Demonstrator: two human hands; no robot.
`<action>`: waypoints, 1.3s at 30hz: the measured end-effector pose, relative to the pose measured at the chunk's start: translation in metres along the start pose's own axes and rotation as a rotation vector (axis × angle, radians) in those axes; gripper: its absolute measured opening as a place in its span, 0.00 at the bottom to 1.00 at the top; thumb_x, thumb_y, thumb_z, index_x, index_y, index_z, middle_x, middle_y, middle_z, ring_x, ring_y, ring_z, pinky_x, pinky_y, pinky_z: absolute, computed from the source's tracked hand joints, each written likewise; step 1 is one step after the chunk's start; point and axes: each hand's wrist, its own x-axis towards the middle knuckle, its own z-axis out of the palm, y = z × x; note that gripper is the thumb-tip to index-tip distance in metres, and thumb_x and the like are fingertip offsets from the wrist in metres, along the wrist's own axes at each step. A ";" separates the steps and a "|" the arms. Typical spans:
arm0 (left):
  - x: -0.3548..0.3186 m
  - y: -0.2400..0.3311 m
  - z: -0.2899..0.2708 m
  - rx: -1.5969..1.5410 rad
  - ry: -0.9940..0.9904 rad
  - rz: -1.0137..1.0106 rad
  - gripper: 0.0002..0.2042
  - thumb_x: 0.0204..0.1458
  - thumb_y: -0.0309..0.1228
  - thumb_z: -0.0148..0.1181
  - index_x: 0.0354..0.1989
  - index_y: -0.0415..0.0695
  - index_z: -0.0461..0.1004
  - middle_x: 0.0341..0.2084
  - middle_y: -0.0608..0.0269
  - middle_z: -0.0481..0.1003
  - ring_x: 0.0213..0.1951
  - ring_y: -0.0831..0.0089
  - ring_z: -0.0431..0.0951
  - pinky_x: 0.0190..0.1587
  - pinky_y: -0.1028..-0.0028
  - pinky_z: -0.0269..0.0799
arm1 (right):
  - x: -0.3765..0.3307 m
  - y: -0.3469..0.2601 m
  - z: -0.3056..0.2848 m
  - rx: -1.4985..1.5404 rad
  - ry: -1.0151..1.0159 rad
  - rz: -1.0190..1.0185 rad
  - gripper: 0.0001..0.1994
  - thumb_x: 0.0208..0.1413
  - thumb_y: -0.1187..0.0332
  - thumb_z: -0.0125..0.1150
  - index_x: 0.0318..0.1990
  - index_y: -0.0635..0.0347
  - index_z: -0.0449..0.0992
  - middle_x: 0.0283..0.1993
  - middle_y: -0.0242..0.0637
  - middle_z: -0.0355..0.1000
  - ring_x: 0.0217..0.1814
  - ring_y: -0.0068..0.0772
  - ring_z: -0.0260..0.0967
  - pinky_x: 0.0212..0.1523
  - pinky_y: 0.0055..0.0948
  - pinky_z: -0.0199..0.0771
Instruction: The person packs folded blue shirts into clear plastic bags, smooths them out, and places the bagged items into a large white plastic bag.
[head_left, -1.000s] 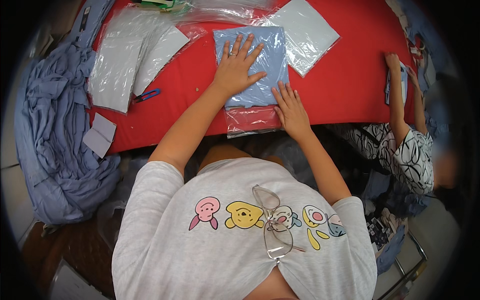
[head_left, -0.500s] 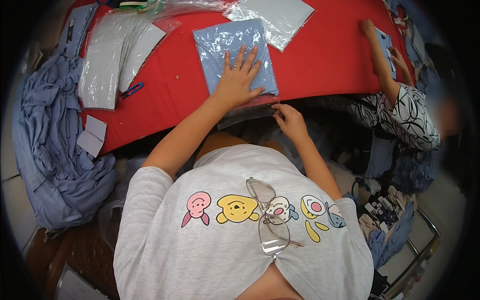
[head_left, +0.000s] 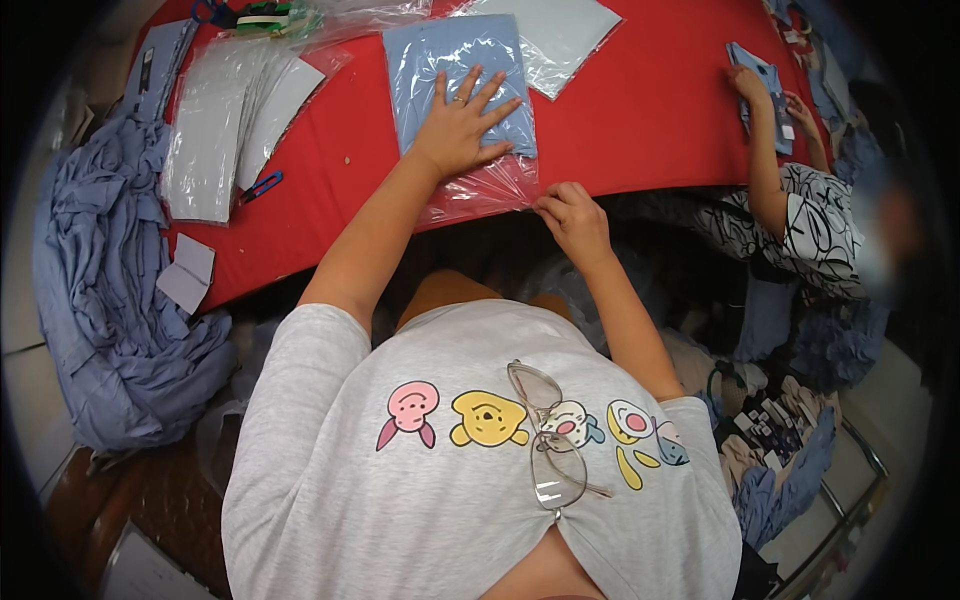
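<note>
A folded light-blue garment (head_left: 455, 45) lies flat inside a clear plastic bag (head_left: 490, 185) on the red-covered table. My left hand (head_left: 462, 128) rests on it with the fingers spread, pressing the lower part. Toward me, the bag's loose end stretches past the garment to the table's front edge. At the right corner of that end, my right hand (head_left: 578, 222) pinches the film between thumb and fingers.
Grey sheets in clear bags (head_left: 205, 130) lie on the left, beside a blue cutter (head_left: 262, 187). Blue cloth (head_left: 110, 300) hangs over the left end of the red table (head_left: 640, 110). A co-worker's hands (head_left: 748, 85) handle another blue garment at the right.
The bagged garment has shifted away from me along with my left hand. The bag's loose end, which hung over the edge, now lies on the table. My right hand has closed on its corner.
</note>
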 end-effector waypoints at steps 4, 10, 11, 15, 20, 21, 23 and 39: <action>0.005 -0.002 0.002 0.014 -0.003 0.004 0.38 0.61 0.68 0.55 0.79 0.73 0.62 0.83 0.64 0.52 0.83 0.50 0.48 0.77 0.26 0.37 | -0.008 0.010 0.000 -0.050 0.002 -0.193 0.06 0.51 0.71 0.75 0.37 0.55 0.85 0.41 0.30 0.77 0.52 0.35 0.77 0.47 0.38 0.78; 0.004 -0.004 0.005 0.002 0.006 -0.007 0.38 0.61 0.68 0.55 0.79 0.74 0.61 0.83 0.64 0.52 0.83 0.50 0.48 0.77 0.26 0.36 | -0.001 -0.022 -0.010 -0.029 0.096 -0.117 0.18 0.49 0.65 0.79 0.47 0.55 0.82 0.51 0.37 0.76 0.61 0.44 0.73 0.61 0.46 0.71; 0.003 -0.004 0.005 -0.012 0.012 -0.005 0.38 0.61 0.68 0.55 0.79 0.74 0.61 0.83 0.64 0.52 0.83 0.50 0.48 0.77 0.26 0.36 | 0.009 -0.035 -0.009 0.012 0.092 -0.120 0.20 0.48 0.64 0.80 0.49 0.56 0.81 0.53 0.39 0.75 0.62 0.46 0.72 0.63 0.46 0.69; 0.002 -0.003 0.007 -0.031 0.044 0.003 0.38 0.61 0.67 0.56 0.80 0.73 0.61 0.83 0.64 0.52 0.82 0.50 0.49 0.78 0.30 0.37 | 0.036 -0.052 0.042 0.030 -0.106 -0.132 0.22 0.50 0.63 0.79 0.51 0.57 0.79 0.51 0.40 0.75 0.58 0.49 0.72 0.62 0.46 0.68; -0.002 -0.002 0.007 -0.035 0.036 -0.006 0.38 0.62 0.66 0.56 0.80 0.72 0.60 0.83 0.63 0.52 0.82 0.51 0.49 0.81 0.37 0.38 | 0.037 -0.040 0.075 0.016 -0.130 -0.308 0.09 0.53 0.71 0.71 0.42 0.60 0.81 0.41 0.38 0.75 0.47 0.43 0.73 0.54 0.42 0.73; -0.002 -0.001 0.007 -0.043 0.033 -0.010 0.38 0.62 0.66 0.55 0.80 0.72 0.60 0.83 0.63 0.52 0.83 0.51 0.49 0.81 0.37 0.38 | 0.036 -0.039 0.070 0.027 -0.106 -0.367 0.08 0.54 0.72 0.71 0.41 0.60 0.82 0.40 0.38 0.75 0.45 0.43 0.73 0.53 0.42 0.74; -0.001 0.001 0.006 -0.049 0.024 -0.021 0.38 0.62 0.66 0.55 0.80 0.72 0.60 0.83 0.63 0.52 0.83 0.51 0.49 0.81 0.37 0.37 | 0.032 -0.035 0.065 0.026 -0.091 -0.469 0.07 0.54 0.72 0.68 0.40 0.60 0.82 0.39 0.37 0.75 0.45 0.42 0.73 0.53 0.41 0.74; -0.002 0.003 0.005 -0.052 0.001 -0.030 0.38 0.63 0.67 0.53 0.80 0.71 0.60 0.83 0.62 0.51 0.83 0.51 0.47 0.80 0.34 0.36 | 0.046 -0.084 0.111 0.137 -0.101 -0.222 0.10 0.52 0.67 0.73 0.38 0.58 0.80 0.40 0.37 0.74 0.48 0.45 0.73 0.52 0.44 0.71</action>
